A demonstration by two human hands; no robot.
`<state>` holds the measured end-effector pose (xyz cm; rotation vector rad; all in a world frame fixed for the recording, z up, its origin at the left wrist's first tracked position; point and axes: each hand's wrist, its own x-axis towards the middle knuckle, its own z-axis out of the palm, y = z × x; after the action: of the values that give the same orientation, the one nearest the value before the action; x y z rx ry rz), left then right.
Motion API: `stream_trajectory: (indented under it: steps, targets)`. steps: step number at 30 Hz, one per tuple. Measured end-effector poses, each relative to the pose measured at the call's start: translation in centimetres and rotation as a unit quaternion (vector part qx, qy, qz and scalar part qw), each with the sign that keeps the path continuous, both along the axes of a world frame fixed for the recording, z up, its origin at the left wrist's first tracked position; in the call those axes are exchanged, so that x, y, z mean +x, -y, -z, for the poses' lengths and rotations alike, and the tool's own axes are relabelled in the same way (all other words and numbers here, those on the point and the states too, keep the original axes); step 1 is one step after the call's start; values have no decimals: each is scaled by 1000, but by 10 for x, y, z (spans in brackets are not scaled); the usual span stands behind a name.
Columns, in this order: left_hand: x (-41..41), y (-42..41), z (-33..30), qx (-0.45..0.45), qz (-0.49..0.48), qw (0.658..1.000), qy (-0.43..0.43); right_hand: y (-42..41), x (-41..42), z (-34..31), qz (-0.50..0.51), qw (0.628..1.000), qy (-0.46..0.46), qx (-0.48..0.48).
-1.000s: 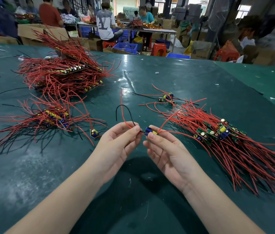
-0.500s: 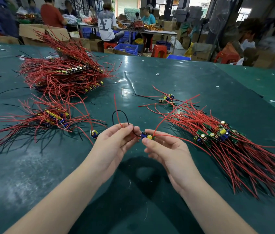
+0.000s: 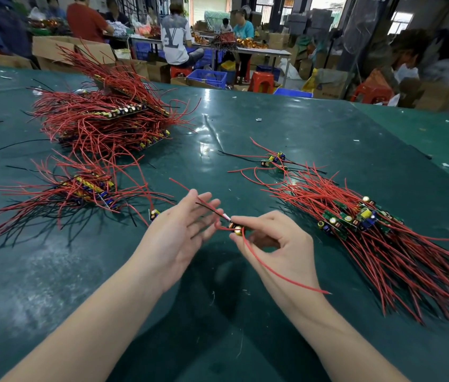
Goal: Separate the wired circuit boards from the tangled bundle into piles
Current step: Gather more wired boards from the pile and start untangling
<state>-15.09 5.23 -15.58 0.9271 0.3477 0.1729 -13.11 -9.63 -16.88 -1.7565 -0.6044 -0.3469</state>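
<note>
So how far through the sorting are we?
Done: two piles at left, a tall pile and a flatter pile. In hand: right hand pinches one board; left hand open. Left: the big bundle at right.

Factory floor: workers (image 3: pixel 179 37), cartons (image 3: pixel 71 49)

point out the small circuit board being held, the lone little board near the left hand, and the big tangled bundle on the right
small wired circuit board in the right hand (image 3: pixel 236 228), head view, its gold capacitor
lone small board (image 3: pixel 154 213), head view, its middle
big tangled red-wire bundle (image 3: pixel 361 216), head view, its green boards
</note>
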Motion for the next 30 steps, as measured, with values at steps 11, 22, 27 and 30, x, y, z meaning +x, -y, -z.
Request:
stream_trajectory:
  steps: [11,22,27,30]
  targets:
    - [2,-4,5,17,-45,995,82,1,0,-6,-101,959,-228,137]
    - [1,-8,6,195,-53,977,64,4,1,-9,-127,932,-314,127]
    - [2,-13,3,145,-40,986,66,6,2,-10,-123,936,-309,111]
    - [2,-16,2,87,-45,992,84,5,2,-11,-126,936,-310,112]
